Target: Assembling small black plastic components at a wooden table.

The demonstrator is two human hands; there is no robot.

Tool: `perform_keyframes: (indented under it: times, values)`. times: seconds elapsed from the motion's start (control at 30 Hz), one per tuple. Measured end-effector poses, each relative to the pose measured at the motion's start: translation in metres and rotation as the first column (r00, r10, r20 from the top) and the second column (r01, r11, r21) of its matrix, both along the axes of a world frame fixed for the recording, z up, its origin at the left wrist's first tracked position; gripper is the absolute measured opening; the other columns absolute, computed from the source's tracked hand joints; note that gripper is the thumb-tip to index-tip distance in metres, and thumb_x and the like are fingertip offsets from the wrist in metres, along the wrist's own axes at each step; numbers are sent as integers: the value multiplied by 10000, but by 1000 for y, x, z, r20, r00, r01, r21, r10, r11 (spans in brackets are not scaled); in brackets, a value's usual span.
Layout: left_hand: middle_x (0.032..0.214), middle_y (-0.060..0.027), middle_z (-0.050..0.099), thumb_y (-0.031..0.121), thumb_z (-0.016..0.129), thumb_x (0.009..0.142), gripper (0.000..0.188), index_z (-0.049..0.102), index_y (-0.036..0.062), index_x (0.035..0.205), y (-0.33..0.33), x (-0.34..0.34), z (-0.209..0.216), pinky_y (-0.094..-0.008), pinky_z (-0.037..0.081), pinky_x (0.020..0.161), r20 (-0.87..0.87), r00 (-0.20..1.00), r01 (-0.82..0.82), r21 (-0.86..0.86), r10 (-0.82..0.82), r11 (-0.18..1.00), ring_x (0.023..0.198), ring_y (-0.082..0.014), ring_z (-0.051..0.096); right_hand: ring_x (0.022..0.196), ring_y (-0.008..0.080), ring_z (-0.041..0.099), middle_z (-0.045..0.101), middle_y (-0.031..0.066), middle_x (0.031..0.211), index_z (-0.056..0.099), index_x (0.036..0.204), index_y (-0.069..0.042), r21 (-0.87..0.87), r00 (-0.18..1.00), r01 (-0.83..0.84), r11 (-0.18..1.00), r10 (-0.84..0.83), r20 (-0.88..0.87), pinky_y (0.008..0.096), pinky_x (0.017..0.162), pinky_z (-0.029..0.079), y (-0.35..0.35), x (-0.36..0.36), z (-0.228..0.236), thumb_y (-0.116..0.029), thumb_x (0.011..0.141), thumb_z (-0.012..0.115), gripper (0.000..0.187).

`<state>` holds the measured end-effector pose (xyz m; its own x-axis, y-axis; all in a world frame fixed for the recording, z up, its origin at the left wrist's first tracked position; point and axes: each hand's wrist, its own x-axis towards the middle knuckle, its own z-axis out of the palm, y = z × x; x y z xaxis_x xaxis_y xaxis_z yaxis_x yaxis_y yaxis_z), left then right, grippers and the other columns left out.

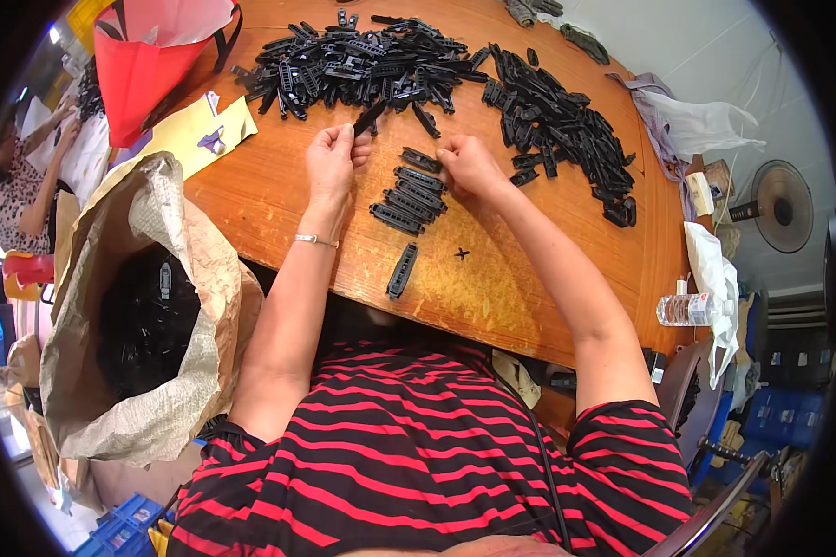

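Note:
My left hand [333,162] is closed on a slim black plastic part [370,118], held tilted just in front of the large heap. My right hand [472,167] is pinched, and another narrow black plastic part [425,121] sticks out from its fingertips. Between and below the hands, several slotted black plastic parts [412,198] lie side by side in a slanting row. One more slotted part [402,270] lies apart, closer to the table edge. A small black cross-shaped piece [462,252] rests to its right.
Two heaps of black parts, a left one [344,60] and a right one [557,121], cover the far wooden table [529,288]. An open woven sack [149,418] with dark parts stands at left, below a red bag [153,74]. At right are a water bottle [683,310] and fan [782,206].

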<state>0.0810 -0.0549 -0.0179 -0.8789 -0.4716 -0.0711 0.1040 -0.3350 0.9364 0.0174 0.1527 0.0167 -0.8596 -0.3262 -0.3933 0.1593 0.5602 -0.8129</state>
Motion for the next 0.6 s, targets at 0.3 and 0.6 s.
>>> perform_keyframes:
  times: [0.3, 0.6]
  values:
    - [824, -82, 676, 213, 529, 982, 213, 552, 7, 1030, 42, 14, 41, -192, 484, 564, 19, 961, 272, 90, -275, 958, 635, -97, 615, 534, 73, 579, 627, 26, 763, 586, 1057, -16, -297, 974, -95, 950, 28, -223, 215, 461, 454, -24, 28, 43, -220, 963, 546, 228]
    - [746, -11, 608, 135, 652, 895, 189, 593, 9, 1023, 30, -3, 47, -165, 437, 506, 28, 937, 348, -190, -349, 918, 612, -51, 561, 560, 92, 603, 610, 46, 699, 642, 984, 25, -189, 964, -65, 980, 12, -266, 245, 482, 503, -5, 14, 41, -167, 933, 580, 208]
